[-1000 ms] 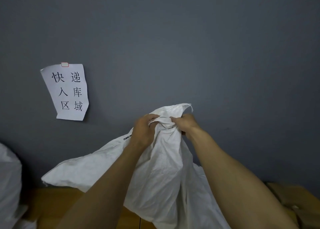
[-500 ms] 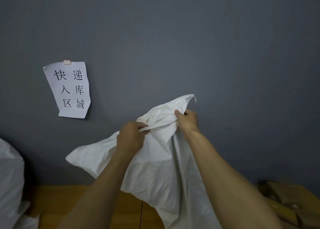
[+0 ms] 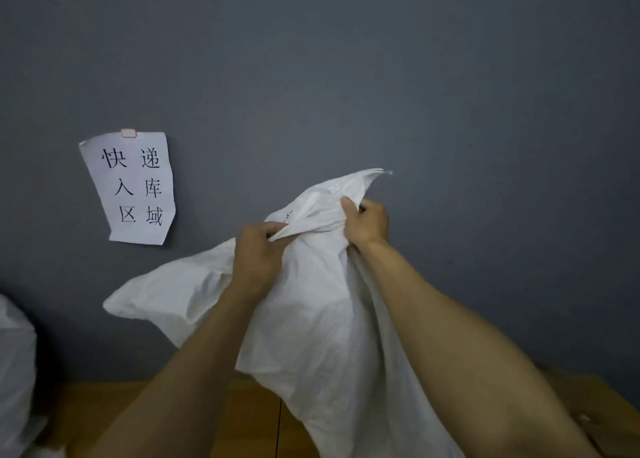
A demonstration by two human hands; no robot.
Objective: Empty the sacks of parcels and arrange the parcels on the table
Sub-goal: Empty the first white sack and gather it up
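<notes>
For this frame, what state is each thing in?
Sack: held up, bunched at the top, hanging limp.
Left hand: grips the sack's top.
Right hand: grips the sack's top.
Second sack: bulging, untouched, at far left.
Sign: taped up, creased.
Boxes: lying at the right edge.

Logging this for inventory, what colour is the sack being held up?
Plain white; the sack shows best in the head view.

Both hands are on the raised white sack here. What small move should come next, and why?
Probably a short downward shake. The left hand and right hand grip the bunched end of the white woven sack, which hangs limp above the wooden table; a shake would likely confirm no parcel is left inside.
</notes>
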